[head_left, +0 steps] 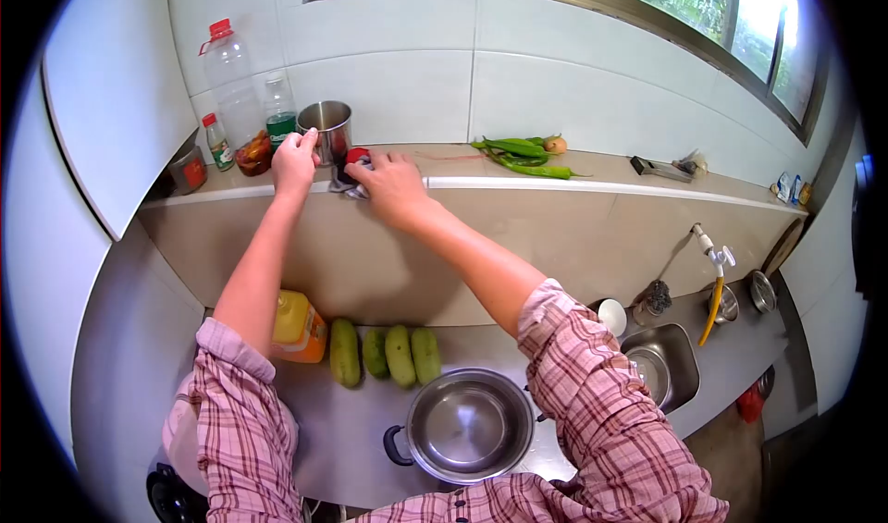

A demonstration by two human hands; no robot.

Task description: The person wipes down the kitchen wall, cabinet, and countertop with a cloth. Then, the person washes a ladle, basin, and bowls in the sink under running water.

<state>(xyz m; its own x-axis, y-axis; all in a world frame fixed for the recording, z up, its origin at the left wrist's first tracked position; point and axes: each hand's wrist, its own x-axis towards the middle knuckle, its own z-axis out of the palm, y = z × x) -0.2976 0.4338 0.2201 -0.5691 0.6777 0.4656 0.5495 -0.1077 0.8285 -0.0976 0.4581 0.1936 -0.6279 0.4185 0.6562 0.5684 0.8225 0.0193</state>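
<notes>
On the ledge below the window, a stainless steel cup (pixel 326 116) stands upright near the left end. My left hand (pixel 295 164) is closed at its near side, thumb up, apparently around its handle, which the fingers hide. Just to the right, my right hand (pixel 393 185) presses its bent fingers onto a crumpled grey cloth (pixel 349 190). A small red thing (pixel 357 156) shows by those fingertips; its kind is unclear. Left of the cup are a clear bottle with a green label (pixel 280 111) and a large clear plastic jug (pixel 229 74) with a red cap.
Green peppers (pixel 527 153) and an onion (pixel 555 144) lie further right on the ledge. On the counter below are a two-handled pot (pixel 470 426), several pale green gourds (pixel 400 356), a yellow-orange jug (pixel 298 329) and a sink (pixel 683 366). A cupboard (pixel 120 88) borders the left.
</notes>
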